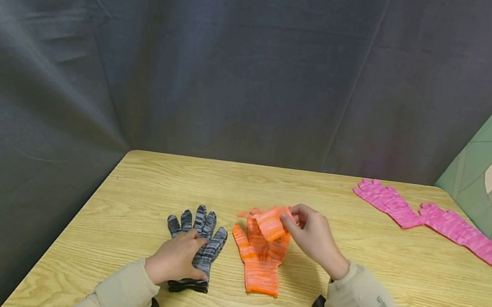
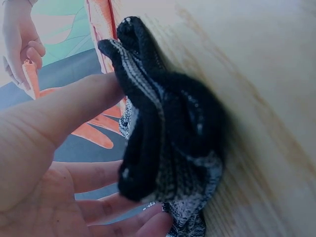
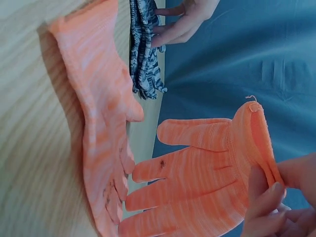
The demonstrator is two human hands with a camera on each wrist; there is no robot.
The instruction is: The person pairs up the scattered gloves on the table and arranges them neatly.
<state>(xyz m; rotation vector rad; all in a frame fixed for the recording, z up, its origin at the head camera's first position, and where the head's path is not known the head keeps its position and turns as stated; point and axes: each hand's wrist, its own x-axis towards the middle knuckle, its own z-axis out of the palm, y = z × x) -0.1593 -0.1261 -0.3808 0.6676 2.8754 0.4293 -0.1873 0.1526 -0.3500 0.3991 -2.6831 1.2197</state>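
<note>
My right hand [image 1: 315, 234] pinches the cuff of an orange knit glove [image 3: 197, 173] between thumb and fingers. That glove hangs from the hand with its fingers dangling, above a second orange glove [image 1: 261, 271] lying flat on the table. Dark smudges show on both orange gloves in the right wrist view. On the left, my left hand [image 1: 180, 257] rests on grey-and-black knit gloves [image 1: 207, 246], fingers fairly straight. In the left wrist view its thumb [image 2: 94, 94] touches the black cuff [image 2: 148, 123], which stands up in folds.
Two pink gloves [image 1: 388, 202] lie at the far right of the wooden table [image 1: 165, 178]. A dark cloth [image 1: 250, 68] hangs behind and along the left side. A wall with a leaf pattern [image 1: 491, 160] borders the right.
</note>
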